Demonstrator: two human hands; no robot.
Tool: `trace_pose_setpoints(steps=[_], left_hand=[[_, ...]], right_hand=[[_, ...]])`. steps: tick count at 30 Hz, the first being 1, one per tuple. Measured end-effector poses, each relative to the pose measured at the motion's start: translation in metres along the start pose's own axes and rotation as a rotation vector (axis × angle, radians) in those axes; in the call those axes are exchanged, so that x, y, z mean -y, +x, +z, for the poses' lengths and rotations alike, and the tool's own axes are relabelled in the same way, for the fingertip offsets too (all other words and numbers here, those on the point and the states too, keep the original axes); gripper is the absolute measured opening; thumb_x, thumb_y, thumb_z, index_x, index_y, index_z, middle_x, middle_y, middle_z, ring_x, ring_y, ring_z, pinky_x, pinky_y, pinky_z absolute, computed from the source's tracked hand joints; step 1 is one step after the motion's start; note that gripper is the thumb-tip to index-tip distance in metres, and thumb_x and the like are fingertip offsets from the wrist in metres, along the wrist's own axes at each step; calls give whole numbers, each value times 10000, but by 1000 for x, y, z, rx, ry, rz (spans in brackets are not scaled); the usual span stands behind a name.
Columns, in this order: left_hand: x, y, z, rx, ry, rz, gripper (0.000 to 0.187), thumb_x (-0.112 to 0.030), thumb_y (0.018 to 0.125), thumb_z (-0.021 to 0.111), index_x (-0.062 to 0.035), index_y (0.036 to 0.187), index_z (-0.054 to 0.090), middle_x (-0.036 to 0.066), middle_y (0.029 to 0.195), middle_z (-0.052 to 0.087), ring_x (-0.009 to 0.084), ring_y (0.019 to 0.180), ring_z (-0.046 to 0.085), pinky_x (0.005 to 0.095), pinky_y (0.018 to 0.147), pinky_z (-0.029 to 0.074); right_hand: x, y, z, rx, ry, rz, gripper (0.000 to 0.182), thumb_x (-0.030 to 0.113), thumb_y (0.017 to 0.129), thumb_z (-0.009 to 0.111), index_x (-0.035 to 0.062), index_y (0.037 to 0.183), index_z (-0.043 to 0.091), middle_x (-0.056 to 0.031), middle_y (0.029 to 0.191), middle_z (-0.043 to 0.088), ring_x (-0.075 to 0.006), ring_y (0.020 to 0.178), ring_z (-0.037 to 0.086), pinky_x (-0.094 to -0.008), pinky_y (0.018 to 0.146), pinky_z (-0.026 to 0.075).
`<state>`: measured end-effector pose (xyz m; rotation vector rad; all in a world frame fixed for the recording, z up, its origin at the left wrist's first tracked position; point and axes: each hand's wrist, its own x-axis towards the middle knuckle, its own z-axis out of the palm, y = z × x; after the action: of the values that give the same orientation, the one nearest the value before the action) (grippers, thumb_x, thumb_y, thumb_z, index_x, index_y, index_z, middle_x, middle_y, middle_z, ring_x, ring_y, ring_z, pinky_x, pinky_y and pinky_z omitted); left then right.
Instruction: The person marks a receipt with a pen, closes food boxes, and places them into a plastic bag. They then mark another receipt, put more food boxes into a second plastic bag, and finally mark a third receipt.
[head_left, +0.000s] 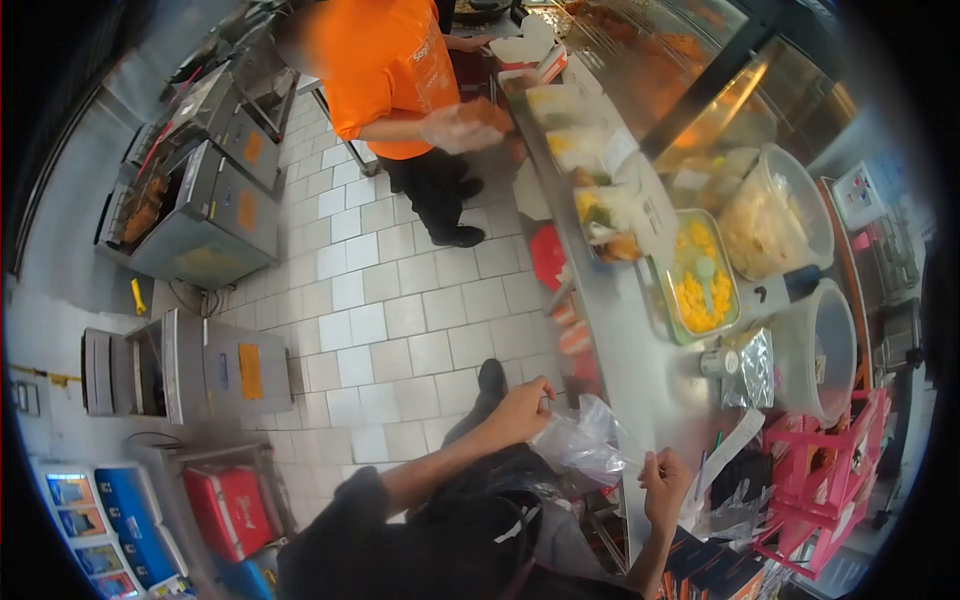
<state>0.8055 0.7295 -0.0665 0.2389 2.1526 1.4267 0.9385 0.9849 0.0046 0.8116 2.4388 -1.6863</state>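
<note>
My left hand (522, 411) is closed, thumb and fingers pinching one edge of a clear plastic bag (582, 440). The bag hangs crumpled in front of my body, beside the counter's edge. On its other side my right hand (664, 483) pinches a stretched corner of the same bag. Near my right hand a strip of white paper (733, 440) lies on the steel counter (650, 390). Further along that counter sits a tray of yellow food pieces (703, 285) with a light spoon in it.
A person in an orange shirt (400, 70) holds fried food in a gloved hand further up the counter. Open food boxes (612, 215) line its edge. Clear tubs (775, 215) and a pink rack (825, 480) stand right. Steel fryers (205, 215) are left across the tiled floor.
</note>
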Motion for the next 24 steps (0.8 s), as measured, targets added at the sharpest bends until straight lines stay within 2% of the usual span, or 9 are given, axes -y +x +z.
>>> trace_pose_setpoints(steps=[3, 5, 7, 12, 15, 16, 20, 22, 24], left_hand=[[48, 45, -20, 270, -76, 178, 244, -173, 882, 634, -12, 1064, 604, 142, 877, 676, 258, 817, 654, 370, 711, 498], [36, 51, -34, 380, -148, 114, 236, -209, 953, 579, 7, 1047, 597, 125, 880, 676, 186, 822, 649, 345, 719, 499], [27, 60, -36, 484, -310, 30, 258, -229, 981, 567, -10, 1110, 613, 55, 932, 666, 131, 881, 614, 308, 773, 494], [0, 61, -56, 365, -968, -155, 321, -161, 950, 540, 14, 1214, 591, 6, 1002, 619, 93, 887, 552, 253, 741, 455], [55, 87, -67, 436, -1147, -81, 341, -173, 932, 540, 12, 1213, 592, 14, 1036, 633, 83, 919, 564, 234, 759, 455], [23, 80, -93, 320, -1039, -125, 325, -184, 922, 535, 1, 1180, 606, -6, 985, 624, 66, 877, 549, 232, 731, 442], [39, 79, -158, 111, -792, -103, 78, -81, 846, 639, -35, 908, 623, -46, 780, 569, 48, 687, 483, 232, 612, 393], [47, 77, -188, -78, -306, -122, 313, -88, 778, 717, -74, 660, 428, -42, 618, 398, 84, 609, 350, 292, 532, 334], [78, 81, -206, -190, -241, -150, 344, -117, 771, 733, -65, 635, 421, -17, 586, 392, 98, 601, 344, 309, 521, 334]], right_hand=[[43, 30, 47, 52, 9, -200, 237, 51, 907, 612, 25, 729, 458, -49, 794, 575, -70, 679, 540, -232, 580, 436], [67, 41, 71, 123, 8, -153, 200, 8, 872, 632, 20, 770, 460, -66, 913, 585, -94, 754, 576, -245, 650, 479], [82, 49, 101, 105, 225, 174, 206, -5, 836, 668, 14, 796, 467, -54, 896, 611, -118, 769, 605, -255, 673, 489], [72, 90, 156, 54, -99, -51, 51, 5, 738, 660, -12, 768, 623, -100, 703, 640, -148, 650, 599, -316, 599, 452], [75, 125, 171, 46, -153, -36, 129, 9, 724, 627, -16, 635, 537, -100, 596, 562, -134, 618, 548, -324, 579, 439], [69, 145, 171, 63, -191, -158, 217, -8, 725, 603, -23, 594, 432, -74, 526, 459, -123, 578, 446, -349, 538, 391], [122, 210, 169, 33, -359, -340, 214, -47, 689, 549, -17, 609, 353, -83, 514, 338, -135, 555, 345, -359, 503, 317], [146, 237, 170, -2, -295, -324, 154, -83, 635, 491, -22, 615, 352, -125, 535, 285, -171, 531, 297, -376, 494, 259], [130, 279, 172, -52, -323, -492, 141, -103, 592, 455, -21, 618, 343, -146, 555, 267, -211, 526, 289, -381, 493, 253]])
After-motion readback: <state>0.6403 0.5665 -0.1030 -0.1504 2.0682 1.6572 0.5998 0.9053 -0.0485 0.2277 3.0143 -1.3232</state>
